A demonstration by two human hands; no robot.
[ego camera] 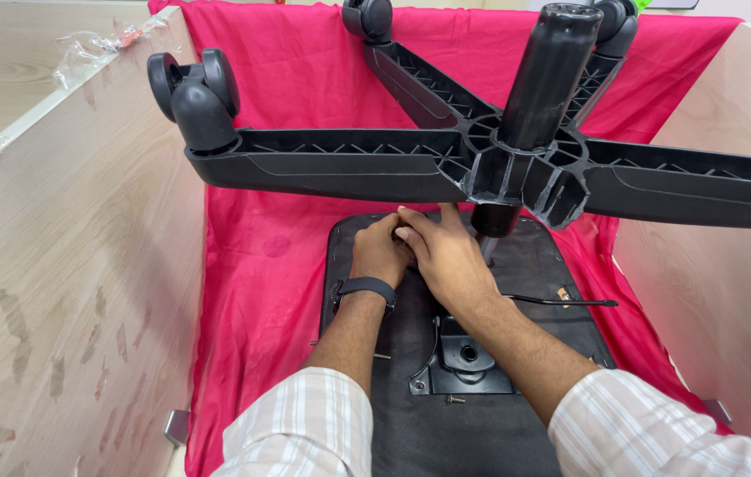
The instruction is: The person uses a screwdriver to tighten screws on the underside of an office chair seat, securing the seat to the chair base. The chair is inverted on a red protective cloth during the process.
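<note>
Hands, left (pixel 382 252) and right (pixel 446 256), clenched together around the stem under the stiff, heavy black plastic five-armed chair base (pixel 481 163), upended over the black seat underside (pixel 411 353); safest held by its ribbed arms.

I see the black five-armed chair base (pixel 517 168) tipped over, castors up, its gas cylinder (pixel 550 75) jutting upward, above the upturned black seat (pixel 446 424) and its metal mounting plate (pixel 464 358).
</note>
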